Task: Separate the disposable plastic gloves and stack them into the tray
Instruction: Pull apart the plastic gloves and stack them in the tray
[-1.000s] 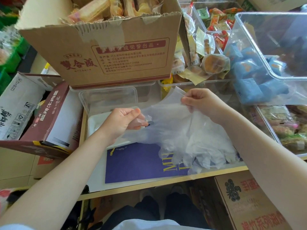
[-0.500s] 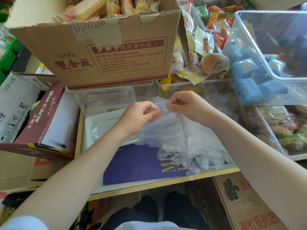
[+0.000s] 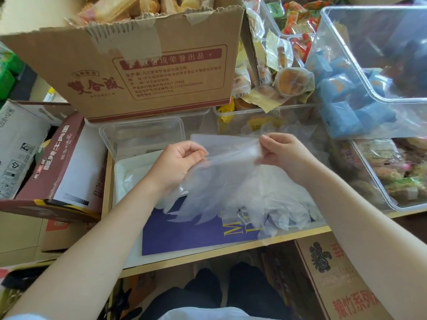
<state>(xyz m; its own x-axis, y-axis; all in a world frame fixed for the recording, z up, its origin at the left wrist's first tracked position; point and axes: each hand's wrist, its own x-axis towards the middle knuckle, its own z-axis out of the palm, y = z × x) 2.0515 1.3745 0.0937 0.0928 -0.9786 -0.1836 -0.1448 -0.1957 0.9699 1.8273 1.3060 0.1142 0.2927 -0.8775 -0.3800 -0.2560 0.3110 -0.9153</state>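
Head view: both hands point(image 3: 231, 158) pinch a translucent glove point(image 3: 221, 181) (limp, fingers dangling).

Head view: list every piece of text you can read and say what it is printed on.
"荣誉出品": red banner on the big cardboard box.
"雙合成": brown brand mark on that same box.
"牛肉": side of the maroon carton; the rest is blurred.
"M": yellow letter on the purple sheet; the remainder is hidden by gloves.
Fine print on the box label: too small to read.
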